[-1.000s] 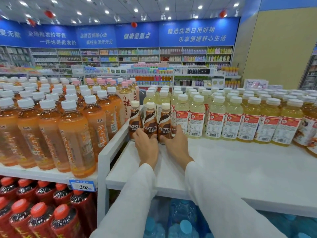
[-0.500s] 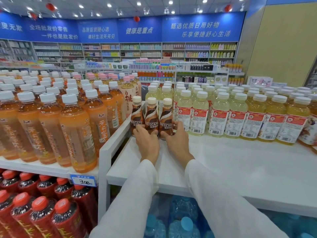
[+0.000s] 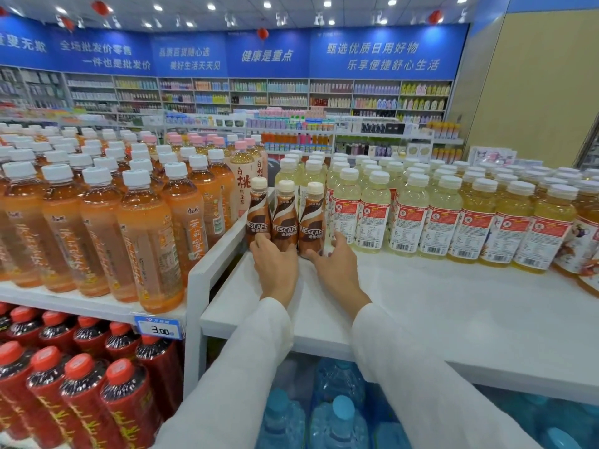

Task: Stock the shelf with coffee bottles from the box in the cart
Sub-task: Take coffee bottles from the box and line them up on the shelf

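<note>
Three brown Nescafe coffee bottles (image 3: 285,218) with cream caps stand upright side by side at the back left corner of the white shelf (image 3: 421,306). My left hand (image 3: 274,267) is cupped round the feet of the left and middle bottles. At the foot of the right bottle is my right hand (image 3: 337,267), thumb in front of the bottle and fingers spread along its right side, next to a pale yellow drink bottle (image 3: 343,212). No box or cart is in view.
Rows of pale yellow drink bottles (image 3: 437,218) fill the back of the shelf to the right. Orange tea bottles (image 3: 146,234) crowd the neighbouring shelf on the left, behind a white divider (image 3: 197,286). Red-capped bottles (image 3: 81,384) and blue water jugs (image 3: 337,409) sit below.
Both hands stay at the feet of the three coffee bottles. The right hand's fingers have spread a little.
</note>
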